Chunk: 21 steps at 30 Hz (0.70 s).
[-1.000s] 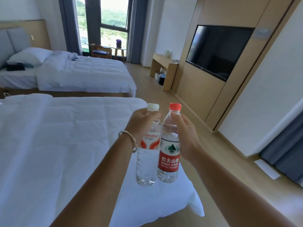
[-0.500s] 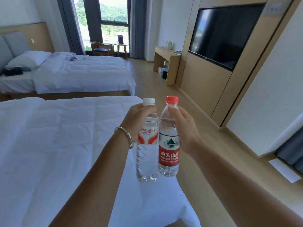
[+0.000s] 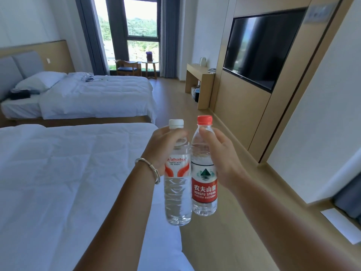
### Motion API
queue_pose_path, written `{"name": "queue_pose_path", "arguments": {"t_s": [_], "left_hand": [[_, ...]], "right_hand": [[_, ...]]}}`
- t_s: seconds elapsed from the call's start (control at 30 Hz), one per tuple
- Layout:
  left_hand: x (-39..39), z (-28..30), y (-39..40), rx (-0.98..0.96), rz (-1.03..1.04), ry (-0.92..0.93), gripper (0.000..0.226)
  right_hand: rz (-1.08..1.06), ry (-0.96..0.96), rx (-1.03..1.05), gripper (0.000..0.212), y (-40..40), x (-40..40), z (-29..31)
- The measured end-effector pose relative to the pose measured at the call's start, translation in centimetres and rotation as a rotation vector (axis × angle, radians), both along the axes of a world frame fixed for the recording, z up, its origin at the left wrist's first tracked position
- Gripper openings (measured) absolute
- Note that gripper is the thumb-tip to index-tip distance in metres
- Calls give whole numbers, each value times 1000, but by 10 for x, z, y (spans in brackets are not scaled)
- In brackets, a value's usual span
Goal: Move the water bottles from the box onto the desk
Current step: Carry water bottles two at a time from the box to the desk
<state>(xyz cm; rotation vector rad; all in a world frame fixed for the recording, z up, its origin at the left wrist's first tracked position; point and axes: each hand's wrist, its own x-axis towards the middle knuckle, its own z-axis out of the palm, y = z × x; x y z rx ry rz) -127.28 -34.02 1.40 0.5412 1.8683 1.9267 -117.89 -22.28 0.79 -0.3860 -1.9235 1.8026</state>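
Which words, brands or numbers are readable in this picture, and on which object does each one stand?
"Wahaha": red brand on the clear white-capped plastic bottle in the left hand; the first letter is partly hidden.
Small lines under it: too blurred to read.
"农夫山泉" and "NONGFU SPRING": red label of the clear red-capped plastic bottle in the right hand.
Small line below ends in "550ml"; the rest is blurred.

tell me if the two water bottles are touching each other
Cannot tell. In the head view the Wahaha bottle and the Nongfu Spring bottle overlap side by side, with no gap visible, but overlap alone doesn't prove contact.
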Motion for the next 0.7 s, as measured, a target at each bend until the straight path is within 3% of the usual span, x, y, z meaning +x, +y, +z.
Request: {"name": "queue_pose_path", "arguments": {"t_s": [0.33,0.7], "left_hand": [[-1,0,157,49,-51,-8,10],[-84,12,374,55,-40,19,15]], "right_hand": [[-51,-6,-34,27,151,5,-4],[-38,-78,57,33,371,-78,18]]}}
